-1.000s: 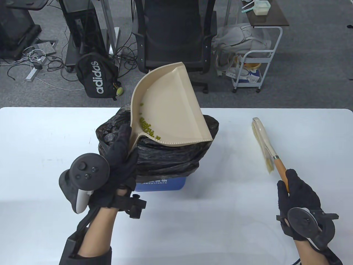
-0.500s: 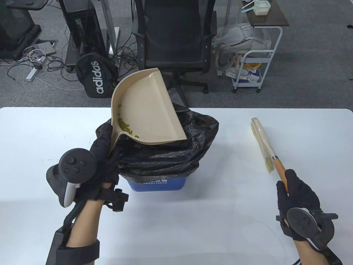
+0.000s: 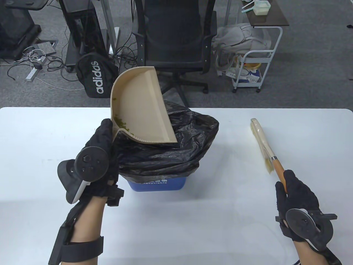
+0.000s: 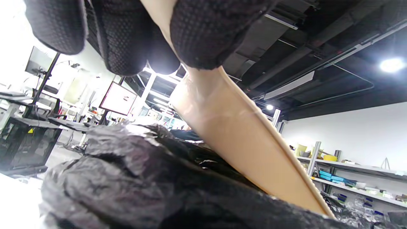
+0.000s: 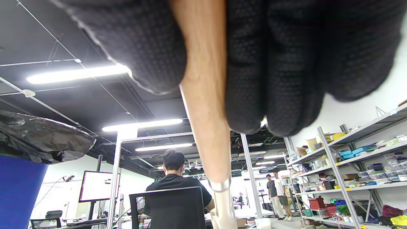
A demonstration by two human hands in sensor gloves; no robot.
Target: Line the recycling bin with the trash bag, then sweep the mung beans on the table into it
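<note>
A blue recycling bin (image 3: pixel 160 184) lined with a black trash bag (image 3: pixel 176 146) stands mid-table. My left hand (image 3: pixel 103 146) grips the handle of a beige dustpan (image 3: pixel 138 110), tilted steeply over the bag's left side. Green mung beans (image 3: pixel 122 124) gather in the pan's lower corner by the handle. In the left wrist view the dustpan (image 4: pixel 241 140) slants down onto the bag (image 4: pixel 133 184). My right hand (image 3: pixel 296 198) holds the wooden handle of a brush (image 3: pixel 263 142) lying on the table at the right. The right wrist view shows the brush handle (image 5: pixel 206 121) between my fingers.
The white table (image 3: pixel 234 220) ends at its far edge behind the bin. Beyond it stand an office chair (image 3: pixel 173 36), a black backpack (image 3: pixel 96 76) and a white cart (image 3: pixel 253 69). In the right wrist view a person (image 5: pixel 175 187) sits at a distance.
My left hand has shifted left and turned, tipping the dustpan steeper over the bag; the beans slid down into the corner near the handle. The right hand and brush stayed put.
</note>
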